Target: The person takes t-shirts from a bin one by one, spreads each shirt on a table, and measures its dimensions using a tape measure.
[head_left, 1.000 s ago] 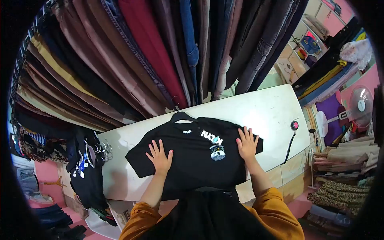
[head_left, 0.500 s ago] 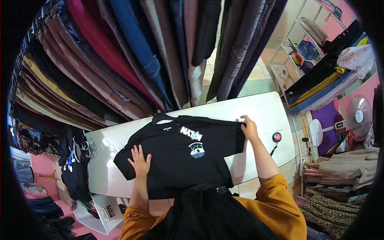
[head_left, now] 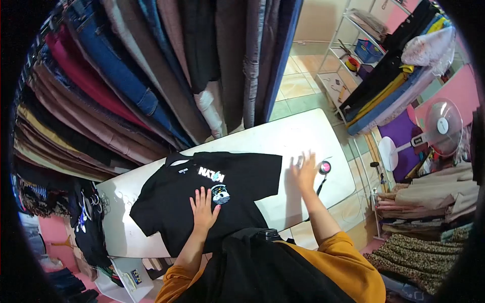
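A black T-shirt [head_left: 166, 202] with a white and blue print lies spread on the white table [head_left: 308, 131]. My left hand [head_left: 203, 209] rests flat on the shirt beside the print, fingers spread. Off the shirt's right sleeve, my right hand [head_left: 304, 173] is over the bare table with its fingers apart, slightly blurred, and nothing shows in it. Just right of it lies a round pink and black object [head_left: 325, 167] with a black strap. The hanger at the shirt's neck cannot be made out clearly.
Trousers and jeans [head_left: 116, 65] hang in a row beyond the table. Dark clothes on hangers [head_left: 86, 217] are at its left end. To the right are a fan [head_left: 442, 126], a white shelf [head_left: 333, 83] and stacked clothes [head_left: 429, 202].
My right hand has let go of the sleeve and moved toward the round object. My left hand has shifted across the shirt to near the print. The view has turned rightward.
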### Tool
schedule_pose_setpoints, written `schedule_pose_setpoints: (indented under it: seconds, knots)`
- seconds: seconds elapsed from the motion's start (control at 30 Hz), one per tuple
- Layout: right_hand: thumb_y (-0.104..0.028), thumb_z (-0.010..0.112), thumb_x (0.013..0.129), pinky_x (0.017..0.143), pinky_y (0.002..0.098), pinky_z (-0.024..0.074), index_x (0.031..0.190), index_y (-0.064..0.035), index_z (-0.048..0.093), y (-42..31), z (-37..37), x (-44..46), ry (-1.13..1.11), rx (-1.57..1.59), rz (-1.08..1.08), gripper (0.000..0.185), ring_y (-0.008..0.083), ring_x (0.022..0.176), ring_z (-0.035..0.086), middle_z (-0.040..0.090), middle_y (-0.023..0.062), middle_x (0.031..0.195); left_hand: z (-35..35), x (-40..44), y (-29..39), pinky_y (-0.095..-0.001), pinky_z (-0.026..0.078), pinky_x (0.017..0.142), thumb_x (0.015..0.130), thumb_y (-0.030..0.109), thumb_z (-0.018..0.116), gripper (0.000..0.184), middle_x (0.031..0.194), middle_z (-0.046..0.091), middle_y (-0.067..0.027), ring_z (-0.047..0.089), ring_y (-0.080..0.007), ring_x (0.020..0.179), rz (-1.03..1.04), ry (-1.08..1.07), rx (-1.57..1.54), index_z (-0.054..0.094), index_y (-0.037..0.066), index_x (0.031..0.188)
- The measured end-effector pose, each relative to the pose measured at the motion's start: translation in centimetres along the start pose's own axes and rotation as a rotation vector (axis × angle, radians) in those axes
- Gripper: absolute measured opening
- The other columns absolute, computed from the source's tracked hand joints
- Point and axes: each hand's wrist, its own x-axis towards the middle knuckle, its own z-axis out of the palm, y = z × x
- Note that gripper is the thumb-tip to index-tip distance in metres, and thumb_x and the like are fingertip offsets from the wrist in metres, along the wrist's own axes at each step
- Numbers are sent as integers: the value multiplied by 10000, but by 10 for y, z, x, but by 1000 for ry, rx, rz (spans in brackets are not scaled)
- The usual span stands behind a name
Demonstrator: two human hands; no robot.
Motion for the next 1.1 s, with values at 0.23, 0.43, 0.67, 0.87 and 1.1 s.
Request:
schedule_pose_setpoints:
  seconds: [0.23,0.43,0.67,0.87,1.1]
  knots:
    - [-333,700,730,912,423,424,1226,-37,511,83,-23,6,-240,43,401,607,344,1149,480,496,199,1266,-10,-4,1,-582,114,1079,807,326,607,674,1464,267,-168,187,-367,1372,-27,-9,-55,356,82,1383]
    - [-236,671,767,650,295,493,1111,-68,590,-38,-25,-11,-761,1069,78,392,147,741,592,620,65,904,-14,33,14,-351,461,840,866,196,580,334,1085,588,-129,583,-278,959,3,40,-680,574,16,1147]
    - [-320,702,795,736,280,478,1096,-62,577,-149,-29,-38,-980,1076,-544,416,154,819,597,614,76,959,-14,34,13,-221,465,692,951,306,507,321,998,596,-7,566,-87,788,-465,-702,-1681,541,105,1200]
    - [-340,753,731,775,295,478,999,-49,609,-141,-21,-39,-950,967,-327,421,199,849,615,624,111,911,-21,40,-1,-198,483,629,869,89,623,134,826,632,-56,599,-92,695,-478,-448,-1542,613,14,980]
    - [-327,764,636,732,332,497,914,-23,674,-43,10,10,-416,873,262,421,238,794,638,662,147,837,-25,129,-57,-227,458,472,778,11,626,53,629,641,-46,588,-84,526,-343,272,-865,664,18,741]
